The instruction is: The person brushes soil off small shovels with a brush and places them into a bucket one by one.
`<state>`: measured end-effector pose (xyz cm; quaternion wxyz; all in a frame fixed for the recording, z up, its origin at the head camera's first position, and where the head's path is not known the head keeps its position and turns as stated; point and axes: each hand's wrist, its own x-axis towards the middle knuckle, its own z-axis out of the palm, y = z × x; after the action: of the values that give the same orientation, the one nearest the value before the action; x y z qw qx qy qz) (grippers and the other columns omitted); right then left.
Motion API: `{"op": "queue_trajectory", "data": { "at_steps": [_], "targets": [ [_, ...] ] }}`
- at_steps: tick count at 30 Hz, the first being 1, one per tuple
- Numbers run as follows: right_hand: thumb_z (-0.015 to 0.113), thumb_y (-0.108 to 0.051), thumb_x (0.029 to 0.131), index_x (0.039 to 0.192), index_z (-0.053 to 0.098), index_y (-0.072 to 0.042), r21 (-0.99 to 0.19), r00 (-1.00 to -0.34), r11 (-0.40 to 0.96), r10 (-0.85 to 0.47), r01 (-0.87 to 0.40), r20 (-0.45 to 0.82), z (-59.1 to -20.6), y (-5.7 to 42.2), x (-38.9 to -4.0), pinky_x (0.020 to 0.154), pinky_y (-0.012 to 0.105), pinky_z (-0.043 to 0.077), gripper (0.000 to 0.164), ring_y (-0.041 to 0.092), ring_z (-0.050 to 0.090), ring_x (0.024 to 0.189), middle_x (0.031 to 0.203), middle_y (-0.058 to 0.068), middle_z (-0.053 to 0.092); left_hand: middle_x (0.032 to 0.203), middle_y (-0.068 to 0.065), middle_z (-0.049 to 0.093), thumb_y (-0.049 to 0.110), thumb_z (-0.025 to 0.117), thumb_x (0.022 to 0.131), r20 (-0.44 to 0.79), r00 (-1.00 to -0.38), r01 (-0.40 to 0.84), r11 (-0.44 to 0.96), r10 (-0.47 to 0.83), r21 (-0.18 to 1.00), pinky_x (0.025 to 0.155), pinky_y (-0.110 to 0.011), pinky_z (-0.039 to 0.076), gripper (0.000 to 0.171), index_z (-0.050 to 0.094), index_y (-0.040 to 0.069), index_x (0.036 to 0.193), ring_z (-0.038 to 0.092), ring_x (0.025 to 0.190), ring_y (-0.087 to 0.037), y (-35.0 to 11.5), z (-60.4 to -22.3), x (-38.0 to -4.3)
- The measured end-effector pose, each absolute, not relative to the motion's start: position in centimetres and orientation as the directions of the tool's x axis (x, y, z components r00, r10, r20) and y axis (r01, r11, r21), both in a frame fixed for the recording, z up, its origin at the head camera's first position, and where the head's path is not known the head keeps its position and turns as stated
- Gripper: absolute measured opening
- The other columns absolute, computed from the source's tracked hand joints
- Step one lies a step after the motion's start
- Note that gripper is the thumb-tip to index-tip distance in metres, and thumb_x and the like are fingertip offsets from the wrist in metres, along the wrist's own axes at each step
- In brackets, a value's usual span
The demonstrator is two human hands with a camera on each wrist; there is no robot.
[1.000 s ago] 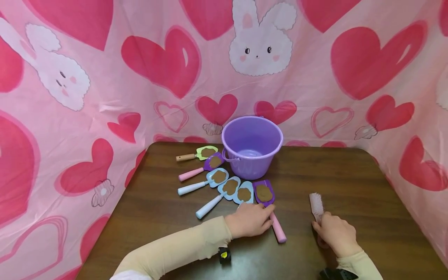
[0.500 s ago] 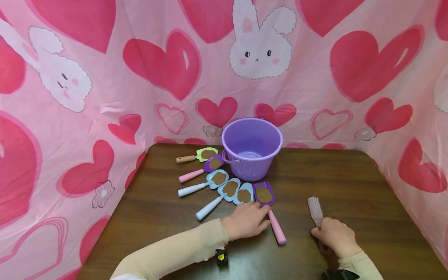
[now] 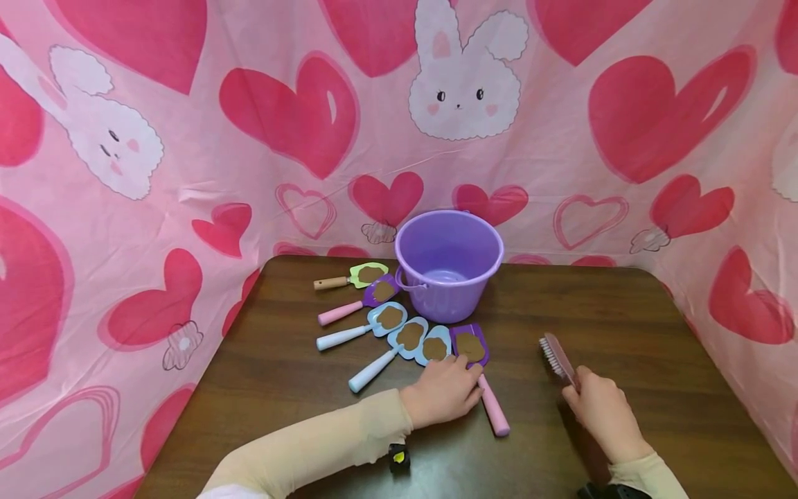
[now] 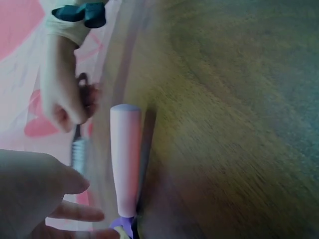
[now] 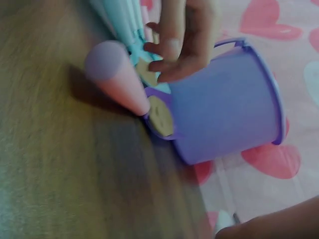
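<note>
My right hand [image 3: 603, 414] grips a pink scrub brush [image 3: 563, 358] by its handle over the right side of the table, its white bristles facing left. A purple toy shovel [image 3: 458, 330] with a brown patch on its blade lies in front of the bucket, its pink handle [image 4: 125, 159] pointing toward me. My left hand [image 3: 444, 389] is at the neck of this shovel, fingers loosely spread beside the handle in the left wrist view. It partly covers a light blue shovel [image 3: 445, 333] whose handle is hidden. Two more light blue shovels [image 3: 337, 337] lie to the left.
A purple bucket [image 3: 449, 298] stands at the back middle of the wooden table [image 3: 598, 305]. Left of it lie another purple shovel [image 3: 339, 312] with a pink handle and a green one [image 3: 355, 272] with a wooden handle, both with brown patches. A pink heart-patterned cloth [image 3: 386, 152] surrounds the table.
My right hand has turned the brush, so its bristles now face left and its head points up and left. My left hand has shifted only slightly at the purple shovel.
</note>
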<state>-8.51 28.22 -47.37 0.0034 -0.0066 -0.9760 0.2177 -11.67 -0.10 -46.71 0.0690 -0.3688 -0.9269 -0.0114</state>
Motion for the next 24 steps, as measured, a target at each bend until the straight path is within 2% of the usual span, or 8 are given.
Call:
{"op": "queue_trajectory", "data": {
  "at_steps": [5,8,12,17,20,24],
  "targets": [
    [0.062,-0.011,0.089,0.077,0.043,-0.011,-0.434,-0.994,0.901,0.036,-0.013,0.104,-46.5,27.7,-8.3,0.048,0.043,0.037,0.022,0.029,0.045,0.055,0.062,0.004,0.043,0.088,0.000,0.069,0.034,0.054,0.107,0.092,-0.701,0.710,0.705,0.707,-0.007,0.046,-0.034,0.046,0.015,0.062,0.021,0.106,0.068,0.067,-0.018,1.0,-46.8,-11.8],
    [0.062,-0.010,0.087,0.076,0.042,-0.012,-0.432,-0.990,0.901,0.025,-0.037,0.137,-46.2,27.2,-8.1,0.047,0.042,0.036,0.023,0.028,0.044,0.055,0.061,0.003,0.042,0.089,0.002,0.070,0.038,0.049,0.109,0.010,-0.687,0.726,0.687,0.726,0.015,0.050,-0.033,0.046,0.019,0.062,0.024,0.111,0.069,0.072,-0.017,1.7,-46.8,-11.8],
    [0.063,-0.009,0.087,0.075,0.042,-0.012,-0.425,-0.987,0.902,-0.004,-0.074,0.164,-45.8,26.8,-7.9,0.048,0.041,0.035,0.024,0.026,0.044,0.054,0.060,0.002,0.041,0.099,0.003,0.072,0.050,0.042,0.109,-0.084,-0.677,0.733,0.680,0.731,0.020,0.058,-0.033,0.049,0.034,0.067,0.030,0.121,0.070,0.083,-0.013,2.3,-47.1,-11.5],
    [0.063,-0.009,0.087,0.076,0.042,-0.013,-0.417,-0.986,0.907,0.007,-0.064,0.166,-45.5,27.0,-7.8,0.047,0.041,0.035,0.023,0.026,0.043,0.054,0.060,0.002,0.041,0.100,0.002,0.070,0.059,0.038,0.108,-0.130,-0.693,0.712,0.702,0.709,0.036,0.061,-0.034,0.051,0.045,0.070,0.028,0.114,0.069,0.083,-0.014,2.3,-47.5,-11.1],
    [0.062,-0.009,0.088,0.076,0.043,-0.012,-0.416,-0.988,0.908,0.017,-0.050,0.155,-45.5,27.2,-7.8,0.046,0.041,0.034,0.023,0.026,0.044,0.054,0.061,0.002,0.042,0.100,0.000,0.069,0.065,0.039,0.105,-0.162,-0.709,0.690,0.723,0.686,0.040,0.062,-0.034,0.052,0.050,0.069,0.027,0.113,0.069,0.087,-0.014,2.2,-47.4,-11.0],
    [0.061,-0.009,0.088,0.077,0.042,-0.012,-0.423,-0.990,0.905,0.014,-0.046,0.138,-45.5,27.4,-7.7,0.047,0.040,0.035,0.022,0.024,0.044,0.054,0.061,0.002,0.041,0.098,-0.001,0.067,0.079,0.048,0.094,-0.195,-0.726,0.667,0.744,0.660,0.034,0.062,-0.033,0.050,0.061,0.066,0.025,0.116,0.066,0.089,-0.015,1.8,-47.3,-10.9]
  ]
}}
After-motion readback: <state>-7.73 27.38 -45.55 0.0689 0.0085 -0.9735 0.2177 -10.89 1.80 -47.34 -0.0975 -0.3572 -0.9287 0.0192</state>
